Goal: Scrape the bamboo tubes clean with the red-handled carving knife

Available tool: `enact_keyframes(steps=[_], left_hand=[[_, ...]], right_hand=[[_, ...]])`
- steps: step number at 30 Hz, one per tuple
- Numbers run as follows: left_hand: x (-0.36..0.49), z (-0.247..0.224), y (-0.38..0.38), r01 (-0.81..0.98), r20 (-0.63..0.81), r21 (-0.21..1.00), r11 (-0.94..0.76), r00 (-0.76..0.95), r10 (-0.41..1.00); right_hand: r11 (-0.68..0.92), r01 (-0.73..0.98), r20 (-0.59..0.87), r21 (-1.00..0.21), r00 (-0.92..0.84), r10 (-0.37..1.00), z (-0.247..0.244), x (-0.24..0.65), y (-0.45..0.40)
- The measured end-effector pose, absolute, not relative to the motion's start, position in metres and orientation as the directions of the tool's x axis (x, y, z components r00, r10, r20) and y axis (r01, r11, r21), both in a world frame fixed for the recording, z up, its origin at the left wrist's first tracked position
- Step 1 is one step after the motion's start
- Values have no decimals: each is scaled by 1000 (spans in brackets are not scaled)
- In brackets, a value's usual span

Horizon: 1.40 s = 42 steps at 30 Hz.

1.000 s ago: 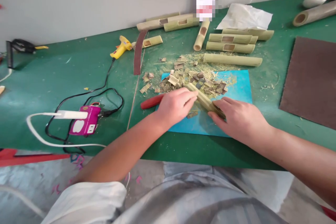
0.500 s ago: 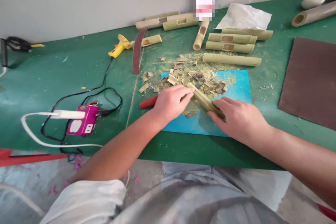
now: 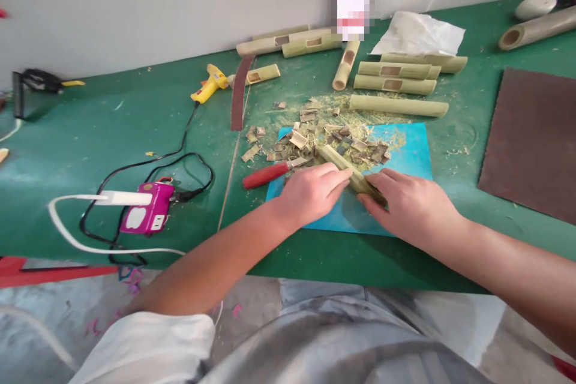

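A green bamboo tube (image 3: 339, 161) lies slantwise over a blue sheet (image 3: 407, 162). My right hand (image 3: 402, 198) is wrapped around its near end, thumb on the front side. Against the tube's middle, my left hand (image 3: 317, 192) presses with its fingers closed together; whatever they pinch is hidden. Just beyond my left hand rests a knife (image 3: 266, 175) with a red handle, its short blade pointing right. Bamboo chips (image 3: 299, 139) and pale sawdust are heaped around the tube's far end.
Several notched bamboo tubes (image 3: 395, 84) lie toward the wall. A brown sandpaper strip (image 3: 238, 96) sits beside a yellow glue gun (image 3: 210, 84). On the left, cords run to a purple power adapter (image 3: 146, 210). A dark brown sheet (image 3: 533, 144) lies at right.
My left hand has slid along the bamboo tube toward my right hand, uncovering the knife's blade. My right hand keeps its grip. The view has shifted slightly.
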State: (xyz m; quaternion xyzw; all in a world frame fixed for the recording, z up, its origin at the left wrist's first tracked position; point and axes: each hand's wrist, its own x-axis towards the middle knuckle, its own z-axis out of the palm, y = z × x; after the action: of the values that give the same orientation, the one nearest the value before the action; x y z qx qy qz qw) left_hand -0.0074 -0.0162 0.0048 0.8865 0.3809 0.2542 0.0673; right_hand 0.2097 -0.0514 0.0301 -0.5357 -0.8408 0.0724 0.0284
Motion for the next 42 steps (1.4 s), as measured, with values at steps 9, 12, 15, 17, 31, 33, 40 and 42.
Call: enact_keyframes(steps=[9, 12, 15, 17, 31, 33, 40, 42], left_hand=[[-6, 4, -17, 644, 416, 289, -708, 582, 699], [-5, 4, -18, 705, 444, 203, -679, 552, 706], [-5, 3, -19, 671, 452, 112, -733, 623, 639], [-7, 2, -19, 661, 469, 109, -742, 624, 625], [-9, 1, -17, 645, 471, 221, -732, 587, 659], [-10, 2, -17, 640, 457, 241, -730, 588, 667], [-12, 1, -15, 609, 456, 255, -751, 609, 649], [-13, 0, -14, 663, 485, 256, -704, 542, 686]], right_hand=[[419, 894, -11, -157, -426, 905, 30, 211, -53], [413, 898, -12, -151, -419, 908, 30, 210, -52], [425, 895, -17, -135, -431, 902, 30, 209, -52], [432, 892, -11, -132, -437, 899, 29, 209, -53], [451, 885, 23, -117, -452, 892, 29, 210, -54], [453, 884, 17, -113, -455, 891, 30, 209, -54], [446, 885, -4, -133, -451, 893, 30, 208, -53], [438, 890, 2, -129, -441, 897, 30, 208, -53]])
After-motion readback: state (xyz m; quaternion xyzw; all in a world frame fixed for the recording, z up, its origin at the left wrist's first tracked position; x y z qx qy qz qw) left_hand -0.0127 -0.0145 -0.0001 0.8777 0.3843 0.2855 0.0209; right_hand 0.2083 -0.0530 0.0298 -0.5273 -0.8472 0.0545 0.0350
